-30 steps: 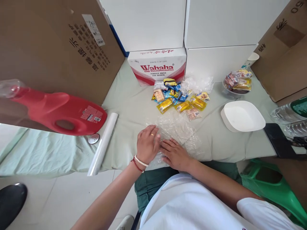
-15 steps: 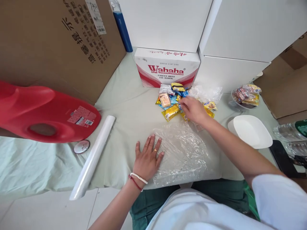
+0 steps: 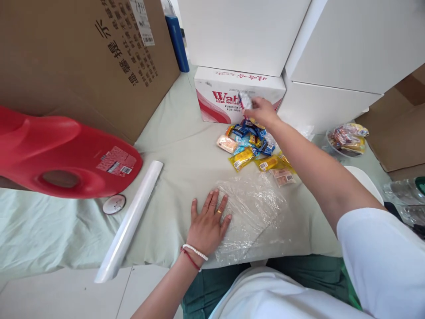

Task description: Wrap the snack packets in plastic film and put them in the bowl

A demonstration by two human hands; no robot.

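Observation:
My left hand (image 3: 208,223) lies flat with fingers spread on the left edge of a crinkled clear plastic sheet (image 3: 254,210) spread on the pale green cloth. My right hand (image 3: 262,110) is raised over a pile of small snack packets (image 3: 254,146) and pinches a small silver-white packet (image 3: 245,100) in front of the red-and-white Wahaha box (image 3: 221,97). The pile holds yellow, blue and pink wrappers, lying just beyond the plastic sheet.
A roll of clear film (image 3: 131,221) lies left of my left hand, beside a small round cap (image 3: 113,204) and a big red jug (image 3: 59,155) on its side. Cardboard (image 3: 83,57) and white boxes (image 3: 335,53) wall the back. A bowl of snacks (image 3: 347,137) stands right.
My right hand left the plastic sheet, reached to the snack pile and lifted a small silver-white packet. My left hand opened flat and stayed on the sheet's left edge.

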